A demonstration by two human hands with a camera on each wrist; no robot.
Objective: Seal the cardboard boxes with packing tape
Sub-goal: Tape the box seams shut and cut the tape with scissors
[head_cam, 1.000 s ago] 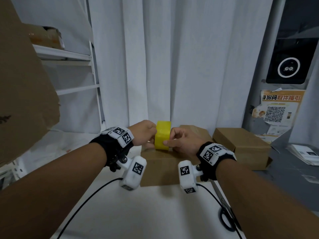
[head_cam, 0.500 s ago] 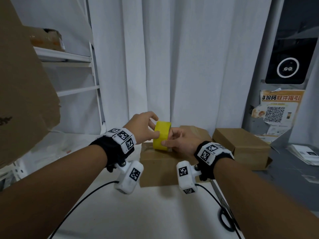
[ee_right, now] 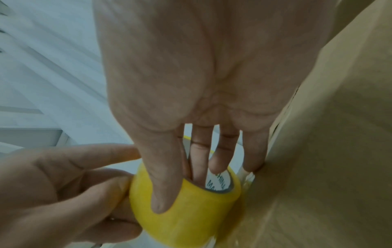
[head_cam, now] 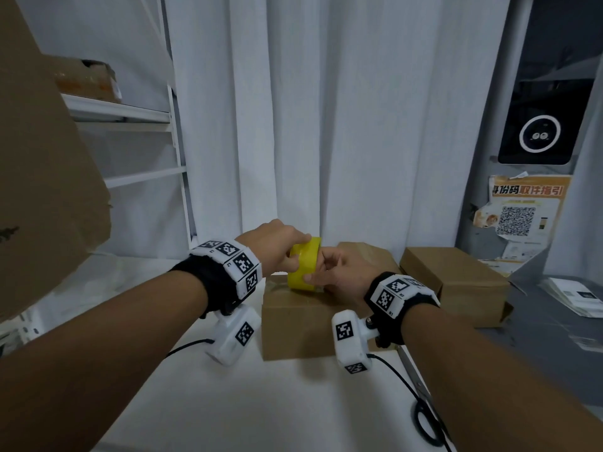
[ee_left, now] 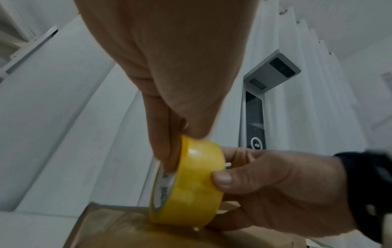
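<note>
A yellow roll of packing tape (head_cam: 304, 267) stands on edge, tilted, on top of a closed cardboard box (head_cam: 293, 324) on the white table. My left hand (head_cam: 282, 247) grips the roll from its left side, thumb on the rim and fingers at the core (ee_left: 169, 161). My right hand (head_cam: 329, 272) holds it from the right, thumb (ee_right: 161, 189) across the yellow outer face (ee_right: 186, 218) and fingers inside the core. In the left wrist view the roll (ee_left: 191, 184) touches the box top (ee_left: 118, 231), where a glossy strip of tape lies.
A second closed cardboard box (head_cam: 456, 282) sits to the right on a grey surface. Scissors (head_cam: 424, 415) lie on the table at the front right. A large cardboard sheet (head_cam: 42, 190) leans at the left by white shelves (head_cam: 130, 115). A white curtain hangs behind.
The left hand has shifted from the roll's side up over its top rim, and the roll has tilted leftward. The right hand has kept its hold.
</note>
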